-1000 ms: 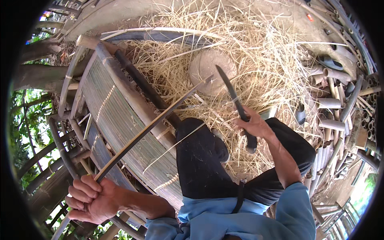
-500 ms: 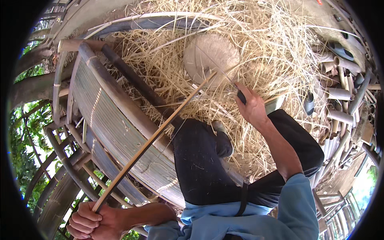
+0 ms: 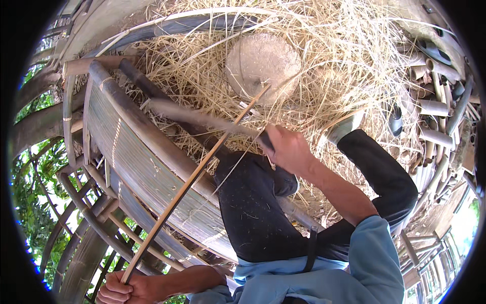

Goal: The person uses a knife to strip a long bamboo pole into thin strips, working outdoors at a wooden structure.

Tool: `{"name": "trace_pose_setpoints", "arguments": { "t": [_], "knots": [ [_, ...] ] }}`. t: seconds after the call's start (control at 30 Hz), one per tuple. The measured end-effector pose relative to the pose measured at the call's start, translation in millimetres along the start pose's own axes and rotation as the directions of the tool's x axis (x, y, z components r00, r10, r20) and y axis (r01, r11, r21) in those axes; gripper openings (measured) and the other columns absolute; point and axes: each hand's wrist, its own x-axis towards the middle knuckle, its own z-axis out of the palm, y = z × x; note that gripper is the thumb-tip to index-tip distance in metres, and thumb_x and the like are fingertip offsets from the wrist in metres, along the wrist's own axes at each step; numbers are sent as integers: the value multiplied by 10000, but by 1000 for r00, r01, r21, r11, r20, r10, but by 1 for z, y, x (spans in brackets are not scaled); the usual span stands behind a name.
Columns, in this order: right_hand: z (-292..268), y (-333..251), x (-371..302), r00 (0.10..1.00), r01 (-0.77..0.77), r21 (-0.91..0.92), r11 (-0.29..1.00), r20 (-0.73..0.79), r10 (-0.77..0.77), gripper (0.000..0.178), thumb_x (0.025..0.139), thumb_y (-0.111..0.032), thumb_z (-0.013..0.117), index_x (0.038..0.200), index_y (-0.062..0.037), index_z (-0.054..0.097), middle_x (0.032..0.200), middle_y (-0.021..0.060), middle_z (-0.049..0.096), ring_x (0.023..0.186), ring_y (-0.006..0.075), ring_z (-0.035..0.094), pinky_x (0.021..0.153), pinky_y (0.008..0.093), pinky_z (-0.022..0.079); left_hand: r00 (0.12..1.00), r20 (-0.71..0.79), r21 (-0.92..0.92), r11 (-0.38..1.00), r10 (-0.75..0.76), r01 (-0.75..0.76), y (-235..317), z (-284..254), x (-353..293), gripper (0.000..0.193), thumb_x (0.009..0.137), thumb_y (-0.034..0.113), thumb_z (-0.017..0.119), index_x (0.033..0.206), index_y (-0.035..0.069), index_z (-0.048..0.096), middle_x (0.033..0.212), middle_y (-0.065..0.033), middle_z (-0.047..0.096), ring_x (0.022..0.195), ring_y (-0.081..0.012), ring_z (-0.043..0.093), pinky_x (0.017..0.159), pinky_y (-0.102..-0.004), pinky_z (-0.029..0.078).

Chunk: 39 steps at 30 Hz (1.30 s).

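My left hand [image 3: 117, 290], at the lower left, is closed round the near end of a long bamboo strip [image 3: 185, 186]. The strip slants up and right across my thigh, and its far tip lies by the edge of a round wooden block [image 3: 260, 63]. In my right hand [image 3: 293, 152] is a knife [image 3: 202, 118], gripped by its dark handle. Its blade points left, smeared by motion, and crosses the strip near the upper end; whether it touches the strip I cannot tell.
Pale shavings [image 3: 344, 76] cover the ground around the block. To my left stands a bamboo bench [image 3: 147, 162] with a slatted surface. Cut bamboo pieces [image 3: 435, 106] are piled at the right, and a dark shoe [image 3: 395, 121] lies nearby.
My right hand has moved left and slightly down, and the knife has swung from pointing over the block to pointing left across the strip. My left hand has lowered slightly with the strip.
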Motion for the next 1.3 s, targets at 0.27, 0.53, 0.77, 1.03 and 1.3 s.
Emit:
{"name": "trace_pose_setpoints", "arguments": {
  "t": [0.27, 0.53, 0.77, 1.03, 1.3],
  "knots": [
    [2, 29, -1, 991, -91, 66, 994, 109, 83, 252, 993, -248, 625, 1055, -50, 483, 677, 155, 645, 486, 300, 624, 432, 408, 526, 1000, -8, 1, 1000, -4, 4, 5, -6, 0, 367, 915, 277, 491, 604, 161, 334, 532, 51, 237, 453, -82, 203, 401, -243, 184],
    [16, 51, -1, 983, -152, 21, 988, 106, 149, 272, 964, -248, 648, 1027, -54, 467, 744, 185, 661, 576, 369, 661, 499, 457, 537, 999, -27, -4, 1000, -23, 23, 14, -14, 6, 378, 916, 281, 489, 606, 169, 303, 535, 51, 209, 467, -95, 189, 413, -260, 185],
    [32, 90, -18, 974, -219, -8, 976, 58, 219, 305, 962, -265, 661, 1115, -60, 494, 800, 238, 676, 684, 427, 691, 563, 485, 558, 1000, 0, 10, 1000, -23, 23, 2, -17, 5, 398, 951, 308, 471, 605, 160, 341, 522, 49, 245, 446, -83, 214, 405, -243, 195],
    [37, 99, -29, 878, -471, -76, 879, 51, 476, 338, 973, -278, 659, 1145, -41, 491, 661, 229, 640, 570, 402, 672, 494, 477, 538, 987, 163, -120, 992, -7, 27, -31, 24, 9, 579, 1059, 630, 327, 670, 200, 321, 532, 110, 231, 407, -28, 209, 394, -216, 168],
    [-12, 15, -4, 991, -95, 30, 995, 95, 92, 295, 956, -246, 673, 1062, -47, 482, 713, 174, 639, 536, 322, 656, 460, 424, 534, 974, 140, -258, 957, 176, -135, -37, 35, -1, 583, 1063, 617, 363, 667, 189, 339, 518, 105, 244, 389, 0, 218, 367, -192, 158]
  ]
}}
